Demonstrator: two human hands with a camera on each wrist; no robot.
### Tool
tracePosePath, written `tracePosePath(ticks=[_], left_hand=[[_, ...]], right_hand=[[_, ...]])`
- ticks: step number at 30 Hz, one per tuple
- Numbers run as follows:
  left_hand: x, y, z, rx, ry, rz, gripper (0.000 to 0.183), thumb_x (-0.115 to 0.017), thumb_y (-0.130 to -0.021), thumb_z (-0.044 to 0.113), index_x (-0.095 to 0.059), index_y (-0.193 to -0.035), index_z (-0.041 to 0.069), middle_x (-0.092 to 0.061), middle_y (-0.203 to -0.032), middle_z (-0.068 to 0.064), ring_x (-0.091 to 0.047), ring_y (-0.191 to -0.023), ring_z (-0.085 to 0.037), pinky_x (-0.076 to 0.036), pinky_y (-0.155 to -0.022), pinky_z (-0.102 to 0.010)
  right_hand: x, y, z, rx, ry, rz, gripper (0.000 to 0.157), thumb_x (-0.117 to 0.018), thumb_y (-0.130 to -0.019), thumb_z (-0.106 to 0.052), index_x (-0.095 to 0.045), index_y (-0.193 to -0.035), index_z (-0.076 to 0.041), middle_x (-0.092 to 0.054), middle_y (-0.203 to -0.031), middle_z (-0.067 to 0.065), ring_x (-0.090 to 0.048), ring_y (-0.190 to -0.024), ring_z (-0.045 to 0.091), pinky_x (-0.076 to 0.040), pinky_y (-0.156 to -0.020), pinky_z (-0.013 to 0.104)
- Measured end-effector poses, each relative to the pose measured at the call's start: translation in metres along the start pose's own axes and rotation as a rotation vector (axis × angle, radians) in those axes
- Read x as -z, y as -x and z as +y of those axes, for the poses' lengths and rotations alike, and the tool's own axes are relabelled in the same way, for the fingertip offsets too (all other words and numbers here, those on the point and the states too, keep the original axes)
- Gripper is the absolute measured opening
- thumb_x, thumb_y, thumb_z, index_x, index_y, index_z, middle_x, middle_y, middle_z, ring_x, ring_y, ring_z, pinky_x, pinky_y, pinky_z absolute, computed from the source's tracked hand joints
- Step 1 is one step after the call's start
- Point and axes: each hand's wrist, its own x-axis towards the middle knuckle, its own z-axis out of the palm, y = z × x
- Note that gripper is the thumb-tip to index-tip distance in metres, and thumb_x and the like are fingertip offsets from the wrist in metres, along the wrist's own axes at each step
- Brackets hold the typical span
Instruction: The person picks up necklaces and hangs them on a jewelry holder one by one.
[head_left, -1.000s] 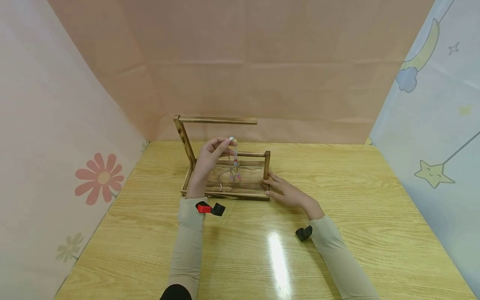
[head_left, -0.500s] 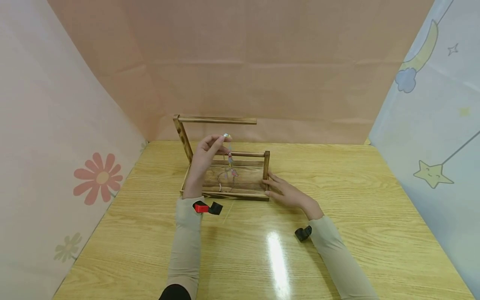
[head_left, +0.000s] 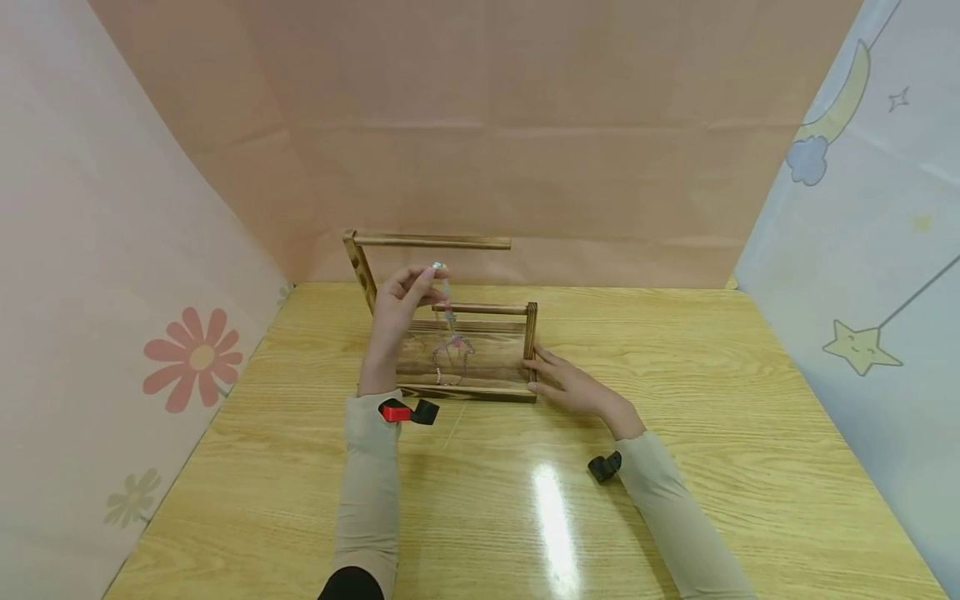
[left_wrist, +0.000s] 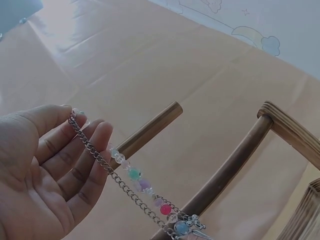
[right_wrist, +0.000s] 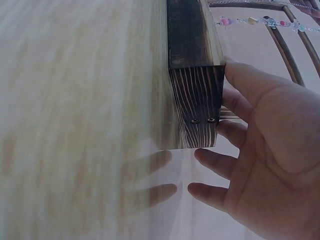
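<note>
My left hand [head_left: 397,310] pinches the top of a beaded chain necklace [left_wrist: 134,175] between thumb and fingertips, above a wooden jewelry stand [head_left: 480,397]. Steel-coloured links and pastel beads hang down from the fingers, with a metal charm lower down in the left wrist view. Its lower part trails into the tray area, where thin chain [head_left: 437,367] shows against the wood. At the stand's right end, my right hand [head_left: 573,387] holds the end post [head_left: 532,333], the thumb by its front corner. Wood hides some fingertips in the right wrist view.
A higher wooden bar [head_left: 435,242] reaches rightward from the tall left post [head_left: 361,267] and ends free. A lower bar [head_left: 487,308] meets the short right post. The stand rests on a wood-grain table [head_left: 675,375], with a peach backdrop [head_left: 600,167] behind.
My left hand has moved left and slightly up, drawing the necklace along with it. The right hand keeps its place on the stand.
</note>
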Motion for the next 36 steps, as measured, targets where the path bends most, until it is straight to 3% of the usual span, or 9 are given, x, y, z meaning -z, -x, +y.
tracePosePath(ticks=[6, 14, 22, 36], left_hand=[[0.009, -0.005, -0.011, -0.011, 0.008, 0.029, 0.024, -0.055, -0.095, 0.023, -0.063, -0.104, 0.002, -0.068, -0.103, -0.006, -0.065, -0.076, -0.024, -0.054, -0.078, -0.031], [0.011, -0.002, 0.007, 0.004, -0.011, 0.052, 0.025, -0.054, -0.095, 0.019, -0.062, -0.104, -0.003, -0.069, -0.101, -0.004, -0.064, -0.077, -0.028, -0.053, -0.081, -0.035], [0.015, -0.006, 0.007, 0.018, -0.034, 0.071, 0.025, -0.053, -0.095, 0.020, -0.061, -0.105, -0.002, -0.068, -0.100, -0.002, -0.064, -0.076, -0.022, -0.053, -0.081, -0.032], [0.022, -0.018, 0.008, -0.048, -0.069, 0.074, 0.025, -0.050, -0.097, 0.015, -0.059, -0.106, -0.006, -0.067, -0.100, -0.004, -0.059, -0.079, -0.032, -0.052, -0.084, -0.035]], right_hand=[[-0.001, -0.001, 0.001, 0.012, -0.001, 0.007, 0.056, -0.045, -0.098, -0.036, -0.029, -0.146, -0.011, -0.002, -0.156, 0.008, -0.008, -0.141, 0.037, -0.019, -0.110, 0.059], [-0.001, 0.000, 0.001, -0.005, 0.006, 0.001, 0.057, -0.044, -0.098, -0.038, -0.028, -0.146, -0.013, -0.001, -0.156, 0.005, -0.008, -0.141, 0.035, -0.019, -0.111, 0.058], [-0.001, 0.000, 0.001, 0.010, 0.009, 0.001, 0.057, -0.045, -0.098, -0.037, -0.029, -0.146, -0.011, -0.002, -0.156, 0.008, -0.010, -0.141, 0.037, -0.020, -0.110, 0.059], [0.001, -0.001, 0.000, -0.020, -0.003, -0.007, 0.057, -0.043, -0.098, -0.040, -0.029, -0.146, -0.015, 0.000, -0.156, 0.002, -0.007, -0.142, 0.034, -0.019, -0.110, 0.059]])
